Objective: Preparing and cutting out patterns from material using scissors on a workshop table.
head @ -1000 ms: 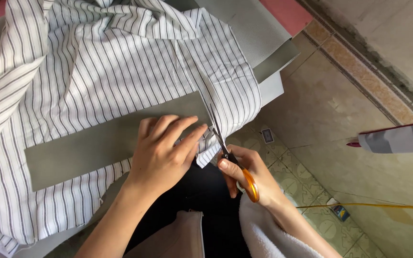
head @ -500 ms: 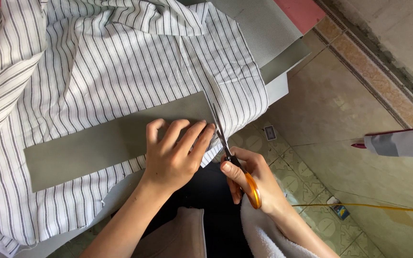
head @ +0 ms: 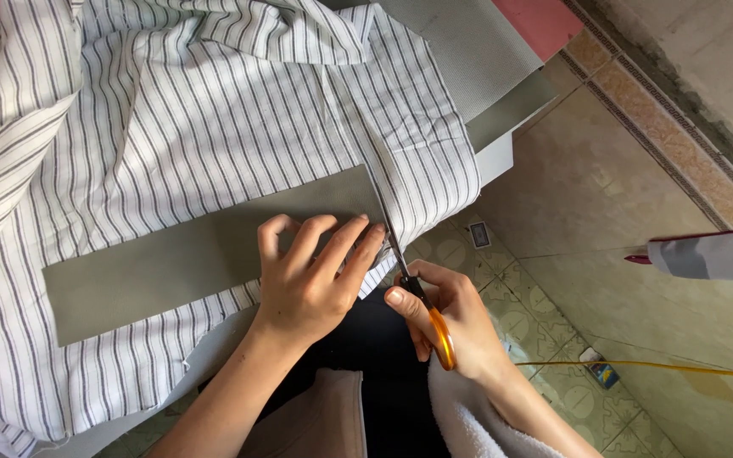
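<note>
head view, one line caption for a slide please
Right hand cuts white striped fabric with orange-handled scissors along a grey cardboard strip pressed flat by the left hand.

Left hand (head: 303, 284): bare, forearm unsleeved, no rings visible. Right hand (head: 451, 326): bare; fluffy white sleeve starts just behind wrist. Dark garment at lap between forearms.

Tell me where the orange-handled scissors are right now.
In the head view, the orange-handled scissors sit right of centre in the right hand, blades along the right end of the grey card strip on the striped white fabric, beside the left hand.
</note>
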